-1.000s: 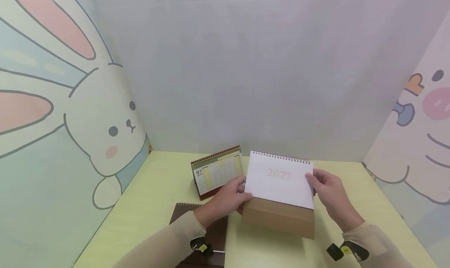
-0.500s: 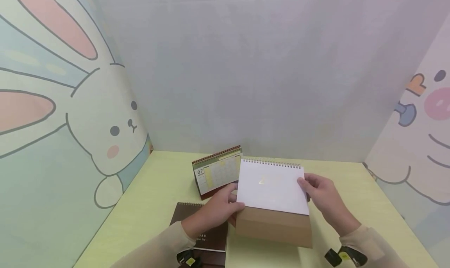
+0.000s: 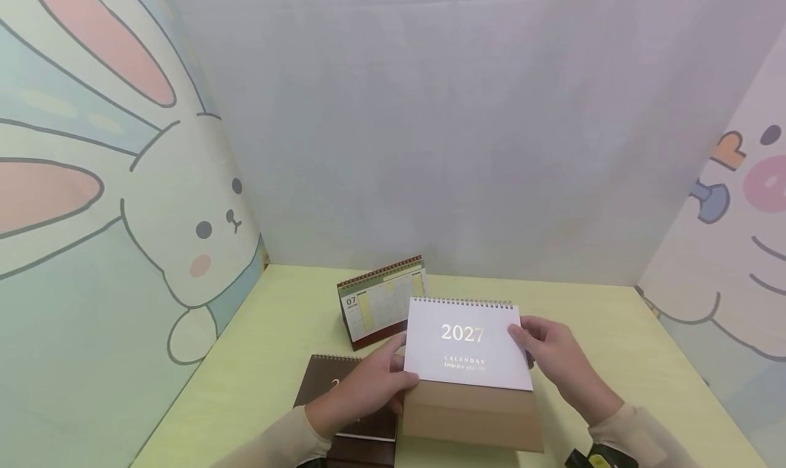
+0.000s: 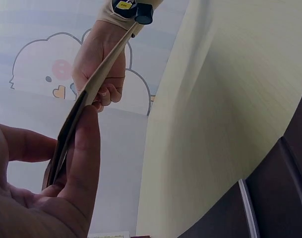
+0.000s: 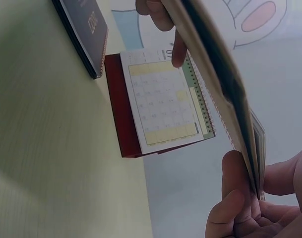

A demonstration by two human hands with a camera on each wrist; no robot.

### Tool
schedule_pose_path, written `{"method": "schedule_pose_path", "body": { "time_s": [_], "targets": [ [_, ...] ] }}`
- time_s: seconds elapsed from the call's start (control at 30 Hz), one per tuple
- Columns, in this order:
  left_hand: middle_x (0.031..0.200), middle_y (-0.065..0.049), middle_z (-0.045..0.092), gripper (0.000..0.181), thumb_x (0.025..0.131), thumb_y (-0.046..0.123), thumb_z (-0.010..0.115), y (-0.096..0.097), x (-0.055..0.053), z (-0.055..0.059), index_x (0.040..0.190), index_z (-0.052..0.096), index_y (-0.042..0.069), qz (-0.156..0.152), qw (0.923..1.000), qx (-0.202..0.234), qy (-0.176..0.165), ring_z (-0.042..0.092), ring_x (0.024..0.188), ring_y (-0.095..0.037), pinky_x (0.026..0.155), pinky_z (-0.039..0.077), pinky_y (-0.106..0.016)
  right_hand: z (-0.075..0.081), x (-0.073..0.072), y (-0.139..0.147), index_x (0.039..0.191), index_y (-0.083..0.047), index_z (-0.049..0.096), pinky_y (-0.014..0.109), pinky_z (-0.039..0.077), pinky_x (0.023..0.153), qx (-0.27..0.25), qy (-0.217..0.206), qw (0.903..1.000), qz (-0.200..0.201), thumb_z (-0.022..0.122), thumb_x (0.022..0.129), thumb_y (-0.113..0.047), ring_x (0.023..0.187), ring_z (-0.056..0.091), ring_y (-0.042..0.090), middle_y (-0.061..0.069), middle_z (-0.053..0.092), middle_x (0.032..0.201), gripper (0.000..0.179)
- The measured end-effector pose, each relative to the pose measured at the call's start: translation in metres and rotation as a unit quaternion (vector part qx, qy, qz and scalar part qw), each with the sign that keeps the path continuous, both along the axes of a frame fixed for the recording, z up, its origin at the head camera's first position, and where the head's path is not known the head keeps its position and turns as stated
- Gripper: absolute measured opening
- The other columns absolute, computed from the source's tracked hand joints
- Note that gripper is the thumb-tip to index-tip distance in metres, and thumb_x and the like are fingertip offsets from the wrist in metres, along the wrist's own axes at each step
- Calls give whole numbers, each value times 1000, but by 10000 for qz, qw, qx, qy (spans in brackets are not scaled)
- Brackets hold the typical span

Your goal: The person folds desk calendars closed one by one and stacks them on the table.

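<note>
A white spiral-bound desk calendar on a brown card backing is held up over the table, its gold "2027" cover facing me. My left hand grips its left edge, thumb on the front and fingers behind. At the right edge my right hand pinches it the same way. Edge-on in the left wrist view, the calendar looks thin and folded flat. Behind the left hand a standing desk calendar shows page 07. Partly under the left forearm lies a dark brown calendar, also spiral-bound.
The pale yellow table runs back to a plain light wall. Cartoon panels flank it, a rabbit on the left and a pig-like figure on the right. Another dark brown edge shows below the dark calendar.
Both hands have brought the white calendar nearer to me and slightly left, tilting it so the gold lettering reads clearly. The standing calendar and the dark one have stayed put.
</note>
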State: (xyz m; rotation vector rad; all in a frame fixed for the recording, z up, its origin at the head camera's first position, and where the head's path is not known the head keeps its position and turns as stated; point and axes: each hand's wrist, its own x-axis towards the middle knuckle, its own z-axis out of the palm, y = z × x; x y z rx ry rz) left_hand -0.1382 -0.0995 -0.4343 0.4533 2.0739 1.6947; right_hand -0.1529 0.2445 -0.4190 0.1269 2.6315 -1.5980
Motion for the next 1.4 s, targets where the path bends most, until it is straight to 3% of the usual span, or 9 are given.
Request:
{"method": "schedule_pose_path", "body": {
  "time_s": [0.33,0.77,1.0,1.2,1.4],
  "targets": [
    [114,-16,88,84,109,8,70,-4,0,-6,184,33,10,7,9998,-34,-193,74,69,-21,59,65,-33,-4,-1,-2,160,15,61,26,61,74,82,-119,9999,33,62,125,-25,90,69,13,10,84,114,53],
    [109,-15,86,88,106,6,73,-4,-3,-28,183,30,-1,56,9980,-442,-443,77,72,-21,58,69,-37,-32,1,-6,154,14,68,28,59,69,3,-327,9994,66,68,121,-24,79,71,15,3,83,97,50],
    [101,-13,83,89,105,4,73,-2,-5,-39,183,30,0,29,9964,-683,-500,77,71,-22,59,71,-41,-48,0,-5,151,12,71,27,57,67,140,-372,9991,127,69,119,-25,77,66,16,2,78,90,49],
    [95,-12,80,91,104,2,73,-1,-5,-47,186,31,7,29,9951,-930,-329,76,71,-22,55,69,-39,-59,0,-6,148,12,73,26,52,64,206,-455,9983,303,70,117,-22,73,61,16,1,71,83,46],
    [92,-11,79,86,105,2,72,-1,-4,-50,183,36,7,-24,9925,-1187,-295,74,68,-21,52,65,-35,-68,2,-9,131,3,80,27,47,60,605,-445,9959,503,74,114,-20,67,57,16,2,63,77,29]
  ]
}}
